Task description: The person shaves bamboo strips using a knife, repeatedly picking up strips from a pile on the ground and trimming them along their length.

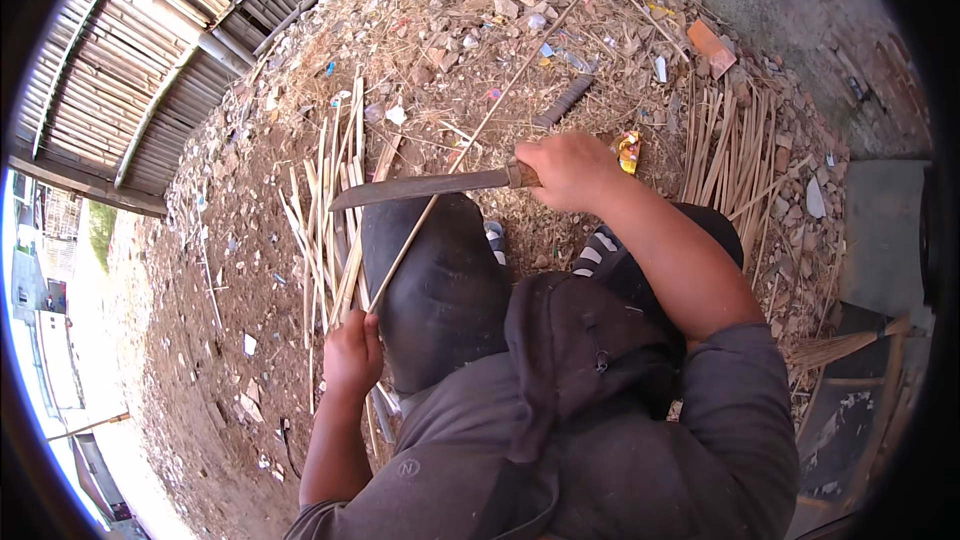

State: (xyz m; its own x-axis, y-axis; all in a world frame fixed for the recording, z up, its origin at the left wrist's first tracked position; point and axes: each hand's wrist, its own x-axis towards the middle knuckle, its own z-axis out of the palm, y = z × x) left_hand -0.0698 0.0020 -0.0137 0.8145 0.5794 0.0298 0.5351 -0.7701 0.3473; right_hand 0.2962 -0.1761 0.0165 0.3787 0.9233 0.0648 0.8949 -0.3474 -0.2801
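Observation:
My right hand [572,172] is closed round the wooden handle of a large knife [425,187]. Its long blade points left, just above my left knee. In my left hand [352,351], low on the left, the near end of a long, thin bamboo strip [405,252] is pinched between thumb and fingers. The strip slants up and away to the right, over the rubble. Blade and strip cross above the knee; whether they touch, I cannot tell. Beside my left leg lies a loose bunch of pale split bamboo strips [318,195].
Another pile of strips [722,155] lies to my right, near a broom [845,347]. Ahead are a dark ribbed rod [565,100], a yellow wrapper [628,151] and a brick piece [711,47]. A bamboo fence [120,70] stands far left, a wall [770,10] far right.

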